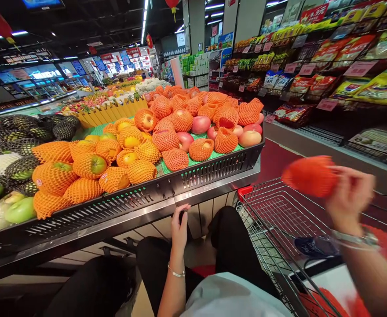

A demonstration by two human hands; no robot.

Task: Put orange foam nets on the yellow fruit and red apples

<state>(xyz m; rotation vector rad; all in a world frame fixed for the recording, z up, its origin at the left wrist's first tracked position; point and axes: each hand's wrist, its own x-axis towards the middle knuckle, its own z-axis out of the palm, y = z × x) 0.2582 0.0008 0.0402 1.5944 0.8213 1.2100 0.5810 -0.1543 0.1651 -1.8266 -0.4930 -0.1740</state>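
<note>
My right hand (350,193), blurred by motion, is closed on one end of a red-orange foam fruit net (308,176) above the shopping cart (245,193). Whether a fruit is inside the net, I cannot tell. Low at the front of the display, my left hand (179,224) is beside the metal ledge (220,184), its finger and thumb apart with nothing visible between them. Behind that ledge, a black slotted crate (209,175) holds red apples (201,125), many in orange-red foam nets, and yellow-green fruits in orange nets (89,165).
More red netting (325,301) and a white bag (337,277) are at the lower right by the cart. Green apples (20,210) and dark-netted fruits (22,167) lie on the left. Snack shelves (299,83) line the right side. Someone's dark-clothed leg (91,281) is at the lower left.
</note>
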